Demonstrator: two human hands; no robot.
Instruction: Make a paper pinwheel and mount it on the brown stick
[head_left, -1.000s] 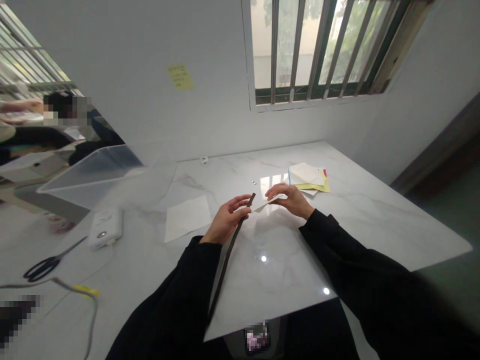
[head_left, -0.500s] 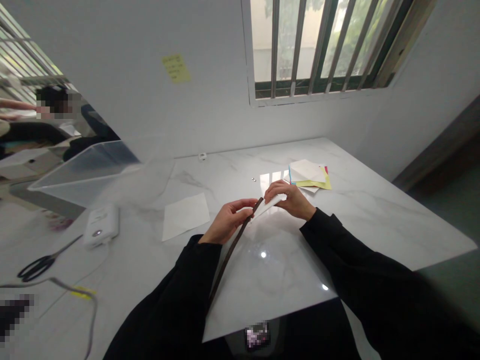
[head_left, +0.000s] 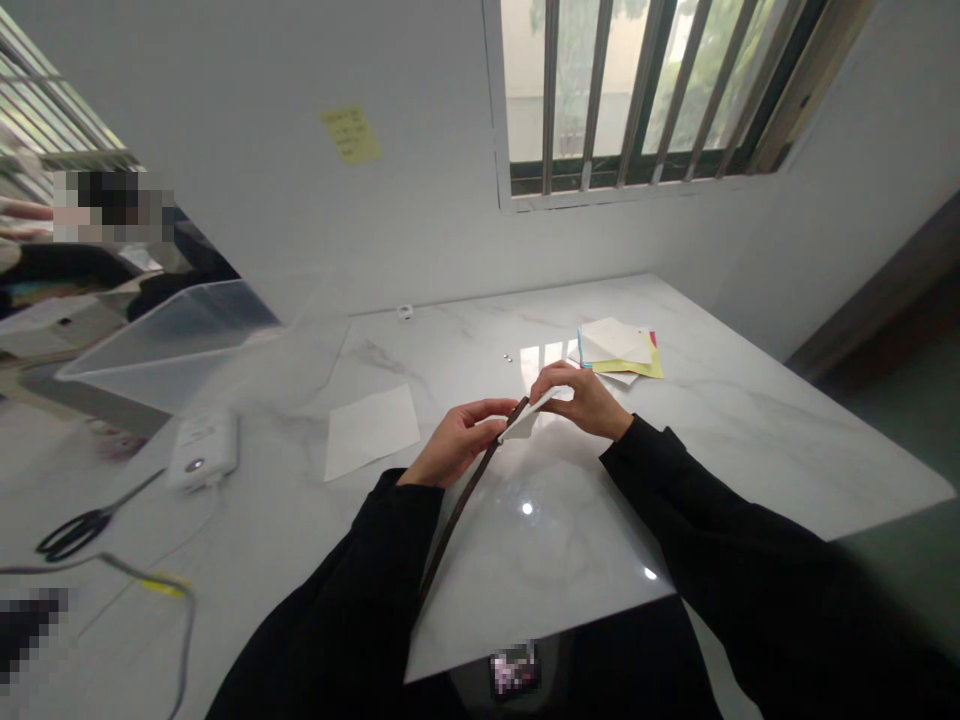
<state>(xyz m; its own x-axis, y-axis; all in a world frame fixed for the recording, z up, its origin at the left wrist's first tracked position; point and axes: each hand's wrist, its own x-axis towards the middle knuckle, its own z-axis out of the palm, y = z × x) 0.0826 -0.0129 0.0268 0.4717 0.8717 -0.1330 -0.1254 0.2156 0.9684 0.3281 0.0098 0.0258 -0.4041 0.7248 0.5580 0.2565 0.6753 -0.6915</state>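
A narrow dark brown strap (head_left: 463, 507) is pinched near its upper end by my left hand (head_left: 456, 442), thumb in front and fingers behind. The strap's lower part curves down beside my left sleeve toward the table's front edge. My right hand (head_left: 579, 400) pinches a thin folded white piece (head_left: 523, 424), which looks like paper or cloth. That white piece lies against the strap just below its tip, close to my left fingertips. Both hands are raised over the marble-patterned table (head_left: 562, 545). Part of the white piece is hidden behind my right fingers.
White paper (head_left: 373, 432) lies left of my hands, and a paper stack (head_left: 616, 348) sits beyond my right hand. Two tiny shiny bits (head_left: 508, 358) rest behind. Scissors (head_left: 75, 533), a cable (head_left: 184, 640), a white device (head_left: 204, 452) and a clear bin (head_left: 172, 345) are left. A person sits beyond.
The white piece has tilted and swung toward the strap, so that its edge now crosses the strap below the tip. My left hand stays almost in place.
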